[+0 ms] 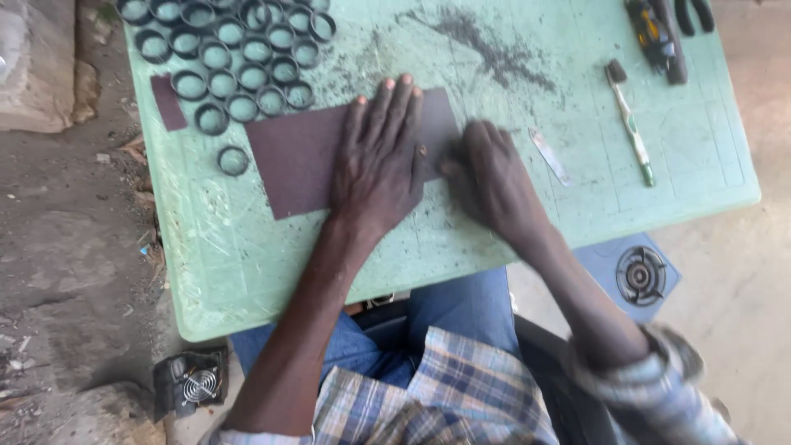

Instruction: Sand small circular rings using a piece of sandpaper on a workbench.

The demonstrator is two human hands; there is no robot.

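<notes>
- Two hands are working at the middle of the frame on a dark brown abrasive sheet (301, 156) lying flat on the green table (461, 247).
- Left hand (381, 156) is lying spread, palm down, on the sheet's right half, seemingly pinning it so it cannot slide.
- Right hand (488, 175) is curling at the sheet's right edge, knuckles up and blurred; whether its fingers are pinching something small underneath cannot be told.
- Sheet is looking matte, rectangular and slightly skewed, its left end reaching toward the lone black ring (233, 160).
- Many black rings (239, 58) are sitting grouped in rows at the upper left, close by the sheet.
- Small strip of the same brown stuff (169, 103) is lying left of them.
- Thin metal blade (548, 155), a toothbrush (630, 119) and pliers (659, 33) are lying apart toward the upper right.
</notes>
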